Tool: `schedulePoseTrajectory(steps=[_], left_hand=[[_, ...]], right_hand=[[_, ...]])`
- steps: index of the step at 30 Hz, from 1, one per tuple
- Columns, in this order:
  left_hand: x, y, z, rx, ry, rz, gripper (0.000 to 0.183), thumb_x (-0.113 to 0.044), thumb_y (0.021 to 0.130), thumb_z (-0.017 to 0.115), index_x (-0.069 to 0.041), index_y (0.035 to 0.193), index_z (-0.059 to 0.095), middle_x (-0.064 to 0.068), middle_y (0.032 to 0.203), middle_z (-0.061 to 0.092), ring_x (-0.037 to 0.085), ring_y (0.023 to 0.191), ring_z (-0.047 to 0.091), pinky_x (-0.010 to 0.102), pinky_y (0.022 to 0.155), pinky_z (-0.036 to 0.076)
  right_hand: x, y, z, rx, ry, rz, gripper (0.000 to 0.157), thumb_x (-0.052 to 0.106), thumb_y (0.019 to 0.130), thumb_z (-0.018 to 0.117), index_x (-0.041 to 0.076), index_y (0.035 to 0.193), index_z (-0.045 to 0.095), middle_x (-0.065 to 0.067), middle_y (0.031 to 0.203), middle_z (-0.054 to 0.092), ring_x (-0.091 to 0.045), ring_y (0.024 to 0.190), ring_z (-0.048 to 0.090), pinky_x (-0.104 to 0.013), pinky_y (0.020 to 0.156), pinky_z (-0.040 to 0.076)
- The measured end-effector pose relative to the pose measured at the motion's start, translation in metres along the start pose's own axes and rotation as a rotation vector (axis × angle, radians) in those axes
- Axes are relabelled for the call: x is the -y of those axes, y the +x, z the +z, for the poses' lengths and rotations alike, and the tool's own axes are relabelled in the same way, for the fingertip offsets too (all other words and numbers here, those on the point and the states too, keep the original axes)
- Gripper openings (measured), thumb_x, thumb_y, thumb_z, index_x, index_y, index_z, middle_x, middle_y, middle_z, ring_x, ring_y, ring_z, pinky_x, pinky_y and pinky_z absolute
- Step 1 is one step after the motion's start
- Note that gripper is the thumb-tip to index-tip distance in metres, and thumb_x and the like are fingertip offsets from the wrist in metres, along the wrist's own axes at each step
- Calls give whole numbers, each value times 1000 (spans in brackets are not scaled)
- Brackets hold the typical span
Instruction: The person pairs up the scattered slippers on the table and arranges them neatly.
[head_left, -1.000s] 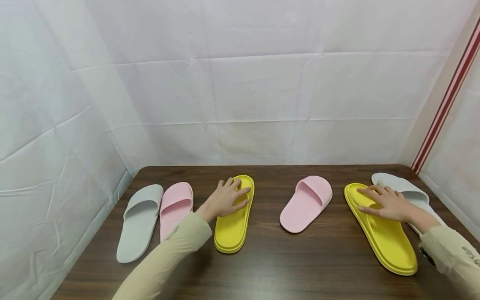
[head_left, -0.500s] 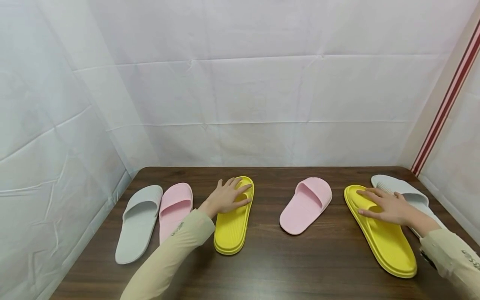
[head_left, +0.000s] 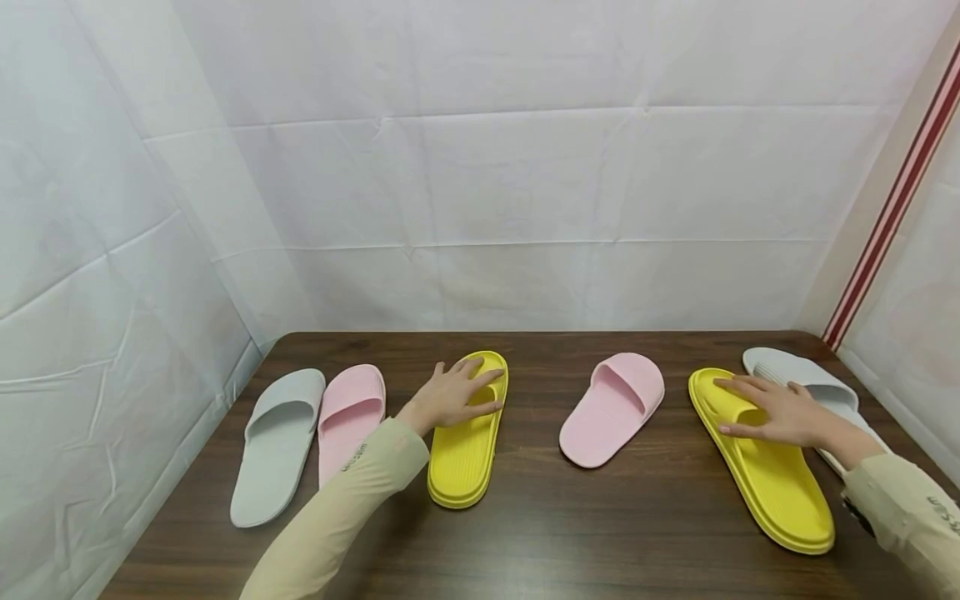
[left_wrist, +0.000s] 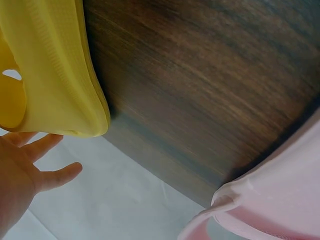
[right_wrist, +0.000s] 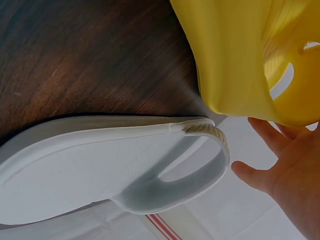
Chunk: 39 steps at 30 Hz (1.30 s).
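Observation:
Two yellow slippers lie sole down on the dark wooden table, one under each hand in the head view. My left hand point(head_left: 450, 400) lies across the strap of the middle yellow slipper point(head_left: 461, 471), fingers spread and reaching over it. Over on the right, my right hand point(head_left: 783, 415) rests across the strap of the other yellow slipper point(head_left: 787, 496), which points obliquely to the upper left. In the left wrist view, spread fingers point(left_wrist: 47, 146) meet the strap's top. The right wrist view has fingertips right at the yellow strap, thumb stretched out to one side.
A white slipper point(head_left: 270, 467) and a pink slipper point(head_left: 351, 417) stand side by side at the left, the pink one partly behind my sleeve. Another pink slipper point(head_left: 600, 425) lies between my hands. A second white slipper point(head_left: 798, 367) sits beyond my right hand, near the table's point(head_left: 585, 533) right edge.
My left hand has shifted slightly and its fingers have straightened a little over the strap. The fingers of my right hand have moved slightly. The slippers lie where they were.

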<state>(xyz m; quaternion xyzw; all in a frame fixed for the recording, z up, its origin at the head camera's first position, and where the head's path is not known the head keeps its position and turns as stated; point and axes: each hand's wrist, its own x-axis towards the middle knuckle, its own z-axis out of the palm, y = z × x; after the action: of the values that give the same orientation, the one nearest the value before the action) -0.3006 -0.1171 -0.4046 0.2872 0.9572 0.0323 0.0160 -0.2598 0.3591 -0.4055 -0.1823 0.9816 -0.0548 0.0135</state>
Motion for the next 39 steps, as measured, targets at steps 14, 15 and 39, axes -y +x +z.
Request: schedulePoseTrajectory(steps=[14, 15, 39], left_hand=[[1, 2, 1, 25, -6, -28, 60, -61, 86, 36, -33, 139, 28, 10, 146, 26, 30, 134, 27, 60, 103, 18], [1, 2, 1, 24, -4, -28, 60, -61, 86, 37, -33, 139, 28, 10, 146, 26, 30, 134, 27, 60, 103, 18], [-7, -17, -3, 4, 39, 35, 58, -60, 86, 39, -28, 134, 39, 15, 139, 36, 36, 126, 37, 60, 99, 25]], right_hand=[[-5, 0, 2, -16, -1, -9, 72, 54, 76, 59, 17, 134, 37, -24, 134, 38, -50, 118, 35, -70, 86, 19], [-5, 0, 2, -18, -1, -9, 72, 54, 77, 58, 17, 134, 38, -23, 133, 39, -50, 118, 35, -70, 86, 19], [-10, 0, 6, -115, -47, 5, 61, 57, 77, 57, 18, 122, 46, -26, 118, 48, -43, 106, 46, -65, 81, 26]])
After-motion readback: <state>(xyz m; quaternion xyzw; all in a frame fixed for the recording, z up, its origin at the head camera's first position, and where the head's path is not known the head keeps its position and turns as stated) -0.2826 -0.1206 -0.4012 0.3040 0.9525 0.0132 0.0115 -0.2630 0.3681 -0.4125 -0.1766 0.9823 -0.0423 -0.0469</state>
